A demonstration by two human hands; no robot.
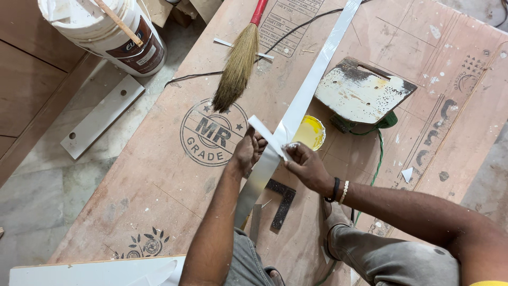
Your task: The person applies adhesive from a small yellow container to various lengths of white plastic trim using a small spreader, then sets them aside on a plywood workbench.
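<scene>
Two hands at the plywood sheet's (174, 180) middle, left hand (247, 151) and right hand (306, 165) both pinching a long white laminate strip (309, 87), yellow glue lid (309, 132) just beside, broom (238, 63) toward the far edge.

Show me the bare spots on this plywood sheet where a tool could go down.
The plywood sheet is bare left of the left hand, below the round stamp. Another bare stretch lies right of the paint-stained board, towards the far corner. It is crowded in the middle: broom, white strip, yellow lid and right hand.
</scene>
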